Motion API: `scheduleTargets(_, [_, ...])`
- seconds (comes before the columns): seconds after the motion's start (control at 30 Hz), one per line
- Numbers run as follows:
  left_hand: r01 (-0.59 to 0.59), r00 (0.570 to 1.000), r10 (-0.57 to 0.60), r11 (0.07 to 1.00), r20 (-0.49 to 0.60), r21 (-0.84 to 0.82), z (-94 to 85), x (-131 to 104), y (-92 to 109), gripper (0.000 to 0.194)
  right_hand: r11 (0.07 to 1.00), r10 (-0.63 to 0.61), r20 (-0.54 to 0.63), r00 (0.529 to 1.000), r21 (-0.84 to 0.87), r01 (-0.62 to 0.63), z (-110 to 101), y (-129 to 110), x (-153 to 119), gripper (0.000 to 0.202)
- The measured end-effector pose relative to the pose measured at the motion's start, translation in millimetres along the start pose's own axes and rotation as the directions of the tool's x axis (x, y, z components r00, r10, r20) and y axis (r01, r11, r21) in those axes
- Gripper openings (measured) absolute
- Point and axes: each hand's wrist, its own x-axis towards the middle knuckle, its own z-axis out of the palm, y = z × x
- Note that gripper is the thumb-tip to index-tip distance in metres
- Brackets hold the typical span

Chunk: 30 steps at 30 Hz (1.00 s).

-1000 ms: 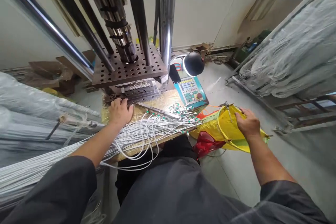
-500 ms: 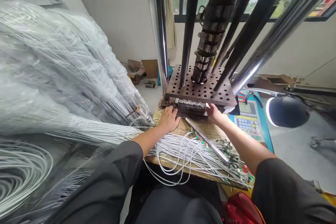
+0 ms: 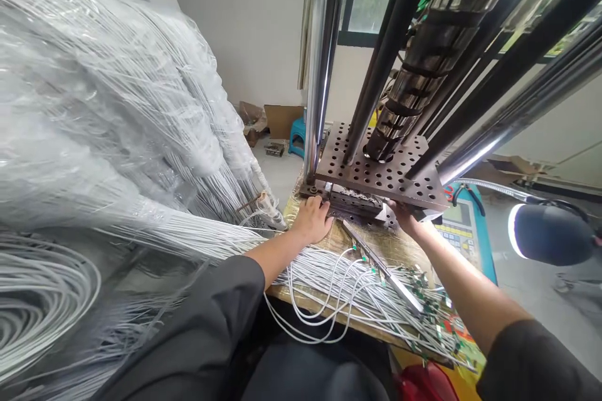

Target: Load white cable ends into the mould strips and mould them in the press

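Note:
My left hand rests with its fingers spread at the left front corner of a dark metal mould. That mould lies beneath the perforated steel plate of a press, and small pale pieces show along its top. By the mould's right end, my right hand reaches under the plate; its fingers are partly hidden in shadow. In front lies a slim metal bar with several green-tipped cable ends along it. White cables spread over the bench below both hands.
Plastic-wrapped cable bundles fill the left side. Shiny press columns rise around the plate. At right are a teal control panel and a lamp. A blue stool stands behind.
The view has swung left, so the press appears farther right. My right hand has shifted slightly away from the mould's right end. My left hand stays near the mould's left corner.

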Motion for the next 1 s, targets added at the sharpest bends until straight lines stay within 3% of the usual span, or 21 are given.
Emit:
scheduleTargets(0.17, [-0.006,1.0,0.006,1.0,-0.011,0.004,1.0,-1,-2,0.052,0.988,0.154,0.061,0.986,-0.03,-0.152,-15,10,-69,0.052])
scheduleTargets(0.27, [-0.009,1.0,0.009,1.0,-0.006,0.004,1.6,-1,-2,0.052,0.983,0.18,0.109,0.978,-0.063,-0.174,-25,14,-97,0.049])
scheduleTargets(0.37, [-0.001,1.0,0.001,1.0,0.004,0.003,0.3,-3,0,0.052,0.979,0.184,0.182,0.966,-0.125,-0.163,-24,6,-100,0.045])
scheduleTargets(0.5, [0.014,1.0,-0.014,1.0,0.026,0.002,-6.2,-4,1,0.051,0.974,0.181,0.235,0.955,-0.178,-0.14,-13,-16,-77,0.038])
scheduleTargets(0.6, [0.029,0.996,-0.026,0.999,0.085,-0.033,-17.3,-1,-1,0.051,0.971,0.177,0.244,0.953,-0.202,-0.129,-17,-28,-67,0.032])
scheduleTargets(0.67, [0.035,0.991,-0.026,0.997,0.133,-0.065,-27.6,1,0,0.05,0.974,0.149,0.236,0.96,-0.202,-0.101,-29,-36,-77,0.036])
scheduleTargets(0.73, [-0.021,0.982,0.046,0.991,0.184,-0.136,-37.9,0,6,0.052,0.99,0.069,0.245,0.967,-0.138,-0.035,-44,-46,-99,0.047])
scheduleTargets(0.8, [-0.14,0.952,0.198,0.96,0.235,-0.241,-45.8,-3,19,0.055,0.999,-0.014,0.295,0.955,-0.024,0.022,-57,-60,-126,0.057])
scheduleTargets(0.87, [-0.257,0.894,0.352,0.909,0.276,-0.329,-50.3,-7,36,0.057,0.999,-0.036,0.359,0.933,0.04,0.023,-61,-74,-146,0.062])
scheduleTargets(1.0, [-0.376,0.787,0.501,0.852,0.359,-0.363,-52.2,-5,66,0.053,1.0,0.013,0.388,0.922,-0.001,-0.014,-52,-91,-152,0.061])
